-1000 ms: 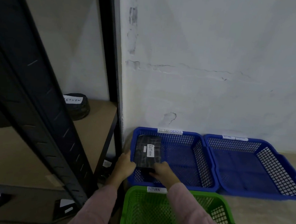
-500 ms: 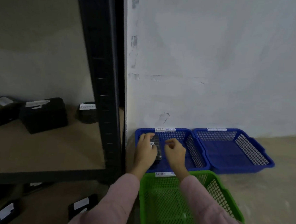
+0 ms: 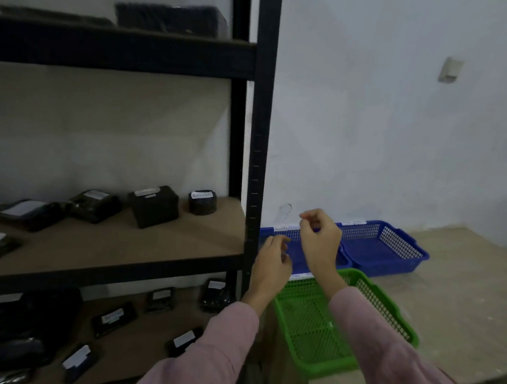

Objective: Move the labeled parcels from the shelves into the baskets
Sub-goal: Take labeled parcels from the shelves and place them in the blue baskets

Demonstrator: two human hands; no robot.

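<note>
Both my hands hover empty in front of the left blue basket (image 3: 284, 233), largely hiding it and the parcel inside. My left hand (image 3: 272, 262) has loosely curled fingers beside the black shelf post (image 3: 261, 132). My right hand (image 3: 319, 241) is raised higher, fingers loosely bent, holding nothing. A second blue basket (image 3: 392, 249) stands to the right and a green basket (image 3: 342, 327) lies nearer to me. Several black parcels with white labels sit on the middle shelf, among them a round one (image 3: 202, 202) and a boxy one (image 3: 153, 205). More labeled parcels (image 3: 160, 299) lie on the lower shelf.
The brown middle shelf board (image 3: 152, 244) has bare room at its front. A dark box (image 3: 168, 16) rests on the upper shelf. Beyond the baskets are the white wall (image 3: 371, 125) and bare concrete floor (image 3: 464, 296) to the right.
The parcel held over the left blue basket was let go into it. Both hands have lifted away empty. My view has risen and pulled back, showing more of the shelves.
</note>
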